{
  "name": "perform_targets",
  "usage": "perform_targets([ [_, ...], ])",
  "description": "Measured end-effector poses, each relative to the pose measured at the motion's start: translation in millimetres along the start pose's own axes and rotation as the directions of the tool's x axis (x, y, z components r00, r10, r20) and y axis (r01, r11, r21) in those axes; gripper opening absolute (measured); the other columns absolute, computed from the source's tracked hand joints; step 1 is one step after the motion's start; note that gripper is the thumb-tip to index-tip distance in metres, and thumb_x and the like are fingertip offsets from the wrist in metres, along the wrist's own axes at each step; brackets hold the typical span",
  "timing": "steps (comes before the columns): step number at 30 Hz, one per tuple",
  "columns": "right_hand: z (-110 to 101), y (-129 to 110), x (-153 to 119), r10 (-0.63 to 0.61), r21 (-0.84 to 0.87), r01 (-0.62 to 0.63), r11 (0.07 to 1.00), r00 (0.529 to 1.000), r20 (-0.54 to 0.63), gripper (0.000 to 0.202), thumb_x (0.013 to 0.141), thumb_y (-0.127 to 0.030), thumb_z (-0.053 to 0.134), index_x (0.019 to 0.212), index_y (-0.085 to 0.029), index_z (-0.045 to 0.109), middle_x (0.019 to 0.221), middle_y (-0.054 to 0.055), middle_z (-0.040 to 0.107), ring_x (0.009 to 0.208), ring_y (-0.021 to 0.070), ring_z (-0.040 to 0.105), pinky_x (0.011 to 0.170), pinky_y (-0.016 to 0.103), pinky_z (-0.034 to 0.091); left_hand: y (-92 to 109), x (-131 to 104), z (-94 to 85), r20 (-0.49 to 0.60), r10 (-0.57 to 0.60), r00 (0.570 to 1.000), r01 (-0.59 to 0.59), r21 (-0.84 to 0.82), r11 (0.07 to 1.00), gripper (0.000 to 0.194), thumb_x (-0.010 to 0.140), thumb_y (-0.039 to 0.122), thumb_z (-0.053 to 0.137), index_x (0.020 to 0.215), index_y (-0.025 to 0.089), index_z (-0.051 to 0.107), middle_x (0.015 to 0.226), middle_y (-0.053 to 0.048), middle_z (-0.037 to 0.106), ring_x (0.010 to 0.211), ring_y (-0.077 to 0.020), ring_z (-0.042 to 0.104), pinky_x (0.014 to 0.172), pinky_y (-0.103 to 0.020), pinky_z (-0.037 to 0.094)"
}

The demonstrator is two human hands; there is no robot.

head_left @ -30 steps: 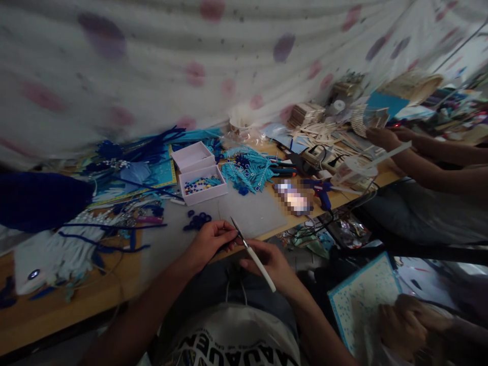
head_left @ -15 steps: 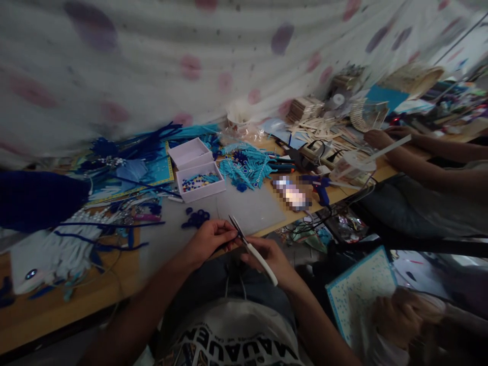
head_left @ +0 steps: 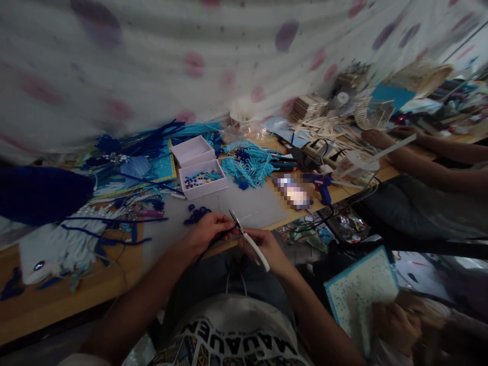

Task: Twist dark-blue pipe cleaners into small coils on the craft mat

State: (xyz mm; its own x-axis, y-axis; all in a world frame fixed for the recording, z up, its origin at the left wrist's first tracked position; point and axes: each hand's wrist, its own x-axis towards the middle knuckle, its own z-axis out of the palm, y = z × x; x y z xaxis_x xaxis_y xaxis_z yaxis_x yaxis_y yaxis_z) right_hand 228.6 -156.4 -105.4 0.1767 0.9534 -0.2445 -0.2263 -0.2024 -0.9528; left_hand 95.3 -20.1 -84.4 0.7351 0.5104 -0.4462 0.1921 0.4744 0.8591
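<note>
Our right hand [head_left: 270,250] closes its fingers round the white-handled scissors [head_left: 256,248], blades slightly parted beside our left hand [head_left: 206,231], whose fingers pinch a dark blue strip [head_left: 218,236] near the bench's [head_left: 68,312] front edge. Beyond: dark blue coils [head_left: 197,215] on grey mat [head_left: 263,204], then bead box [head_left: 208,190].

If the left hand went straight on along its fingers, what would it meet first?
Likely the scissors in the right hand: the fingertips of the left hand point towards their blades, though depth is unclear from one view.
</note>
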Motion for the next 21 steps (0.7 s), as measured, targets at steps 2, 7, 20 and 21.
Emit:
perform_targets([
  [2,-0.6,-0.5,4.3,0.003,-0.003,-0.003,1.000,1.000,0.013,0.036,0.073,-0.035,0.076,0.102,-0.014,0.077,0.051,-0.007,0.046,0.043,0.0051,0.030,0.041,0.019,0.024,-0.5,3.6,-2.8,-0.007,-0.022,1.000,0.022,-0.021,1.000,0.027,0.060,0.031,0.088,0.070,0.011,0.074,0.071,-0.009,0.074,0.051,-0.0097,0.055,0.053,-0.022,0.043],
  [7,0.2,-1.8,9.4,0.037,-0.010,-0.037,0.999,0.999,0.025,0.038,0.071,-0.037,0.076,0.101,-0.013,0.077,0.048,-0.008,0.044,0.040,0.0049,0.030,0.039,0.019,0.023,-3.7,6.9,-7.0,-0.013,-0.036,0.999,0.036,-0.050,0.998,0.022,0.062,0.027,0.087,0.070,0.011,0.073,0.069,-0.007,0.073,0.050,-0.0088,0.054,0.051,-0.021,0.040],
  [20,-30.0,-15.4,-8.8,-0.152,-0.483,0.029,0.875,0.965,-0.216,0.050,0.077,-0.049,0.073,0.110,-0.012,0.076,0.057,-0.001,0.057,0.049,0.0126,0.047,0.048,0.024,0.037,4.1,-11.6,-15.1,-0.112,0.084,0.990,-0.103,-0.176,0.979,0.036,0.062,0.029,0.089,0.089,0.010,0.076,0.073,-0.006,0.073,0.056,-0.0077,0.055,0.053,-0.018,0.042],
  [21,-36.5,-21.6,-11.7,-0.205,-0.603,0.012,0.798,0.945,-0.254,0.050,0.079,-0.048,0.071,0.112,-0.012,0.075,0.061,0.001,0.061,0.053,0.0150,0.052,0.052,0.026,0.040,5.3,-17.1,-17.5,-0.139,0.106,0.985,-0.132,-0.200,0.971,0.039,0.063,0.030,0.089,0.093,0.010,0.076,0.074,-0.006,0.073,0.057,-0.0076,0.056,0.053,-0.017,0.043],
])
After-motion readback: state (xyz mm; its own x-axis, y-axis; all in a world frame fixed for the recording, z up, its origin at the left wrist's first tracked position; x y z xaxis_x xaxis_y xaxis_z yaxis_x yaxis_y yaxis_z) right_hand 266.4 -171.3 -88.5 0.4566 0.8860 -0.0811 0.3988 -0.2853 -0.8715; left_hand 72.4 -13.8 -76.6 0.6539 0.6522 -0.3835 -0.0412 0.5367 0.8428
